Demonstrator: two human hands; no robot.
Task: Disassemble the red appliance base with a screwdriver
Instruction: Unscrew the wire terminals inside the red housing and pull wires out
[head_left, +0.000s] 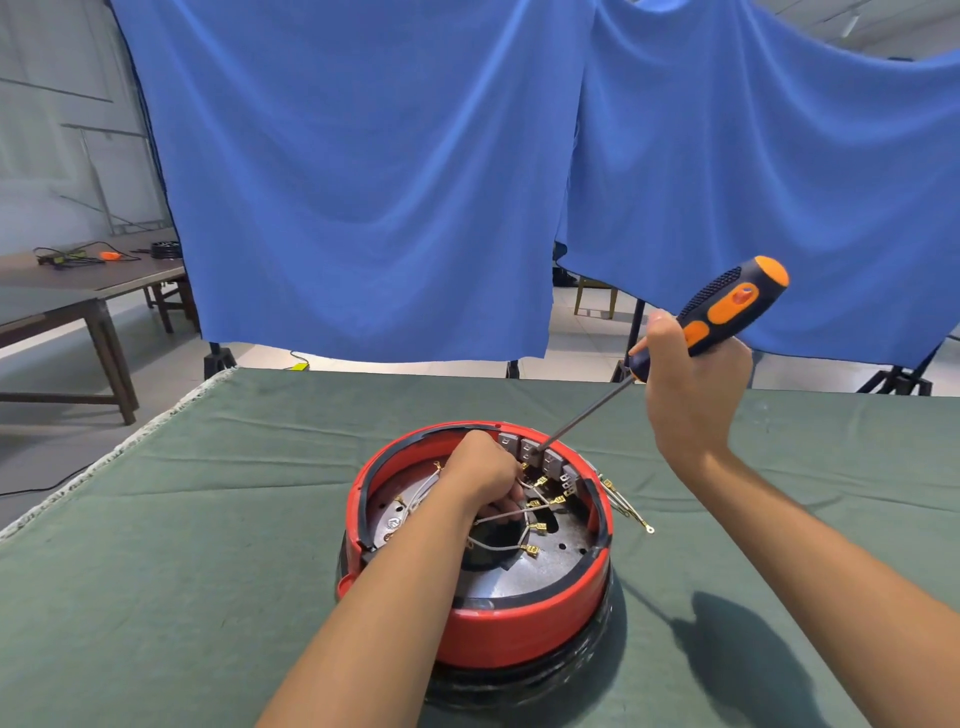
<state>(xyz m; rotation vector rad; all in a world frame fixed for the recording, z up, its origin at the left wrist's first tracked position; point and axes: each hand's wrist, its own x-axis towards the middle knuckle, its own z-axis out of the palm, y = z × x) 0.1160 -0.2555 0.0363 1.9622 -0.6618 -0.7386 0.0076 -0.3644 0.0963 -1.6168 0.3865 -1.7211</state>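
So the red appliance base sits open side up on the green-covered table, right in the middle, straight ahead of the person. The left hand reaches down inside it, toward the 12 o'clock part of the ring, fingers curled around some of the thin wires with brass connectors, just beside the row of grey terminal blocks along the far inner wall. The right hand is up and off at about 2 o'clock from the base, well above the table, wrapped tight round the lower part of the orange and dark blue screwdriver. The shaft slants down and left, with the tip at one of those grey blocks, close to the left hand's knuckles. A few loose wire ends hang over the base's rim at 3 o'clock. Blue curtains hang behind the table.
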